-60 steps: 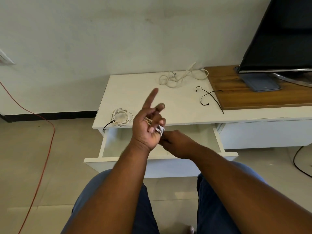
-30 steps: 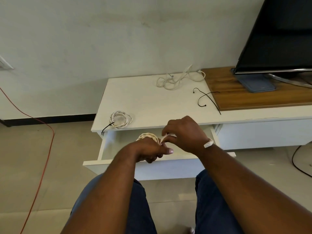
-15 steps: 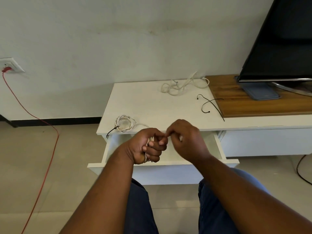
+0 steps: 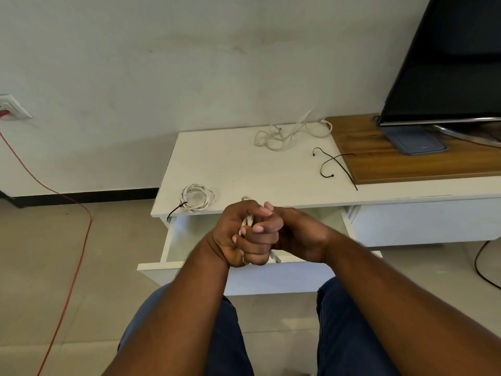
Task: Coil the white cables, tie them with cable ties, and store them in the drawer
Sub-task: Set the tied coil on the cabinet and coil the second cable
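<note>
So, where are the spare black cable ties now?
Head view: the black cable ties lie on the white cabinet top, right of centre, at the wooden board's left edge, in front of the loose white cable.

Pale wall (image 4: 162, 63), tiled floor (image 4: 40, 267), white cabinet (image 4: 230, 164) (wood inset (image 4: 379, 158)), dark television (image 4: 447, 63)

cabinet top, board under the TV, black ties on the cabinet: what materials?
Cabinet top: looks like white laminate or painted board; matte, uniform, no grain.
Board: wood or wood-look veneer; brown grain streaks, slight sheen.
Black ties: probably thin plastic; they hold springy curves.
</note>
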